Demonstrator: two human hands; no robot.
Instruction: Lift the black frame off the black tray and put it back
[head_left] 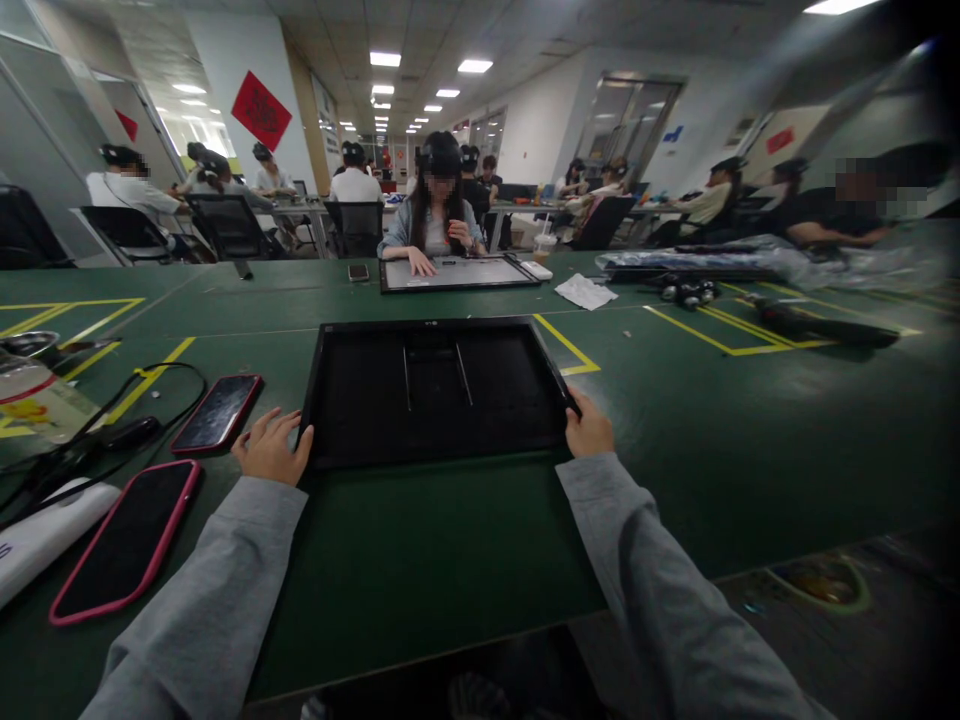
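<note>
A black rectangular frame-like panel [435, 395] lies flat on the green table [712, 430] in front of me. My left hand [271, 447] rests at its near left corner, fingers spread on the table and thumb against the panel's edge. My right hand [588, 428] is closed round the panel's near right corner. Both my arms wear grey sleeves.
Two phones in pink cases [216, 412] [126, 540] lie at the left with black cables [112, 400] and a white object [37, 540]. A person across the table [435, 215] handles a grey panel [457, 272]. Crumpled paper [586, 291], dark tools and other seated people are further off.
</note>
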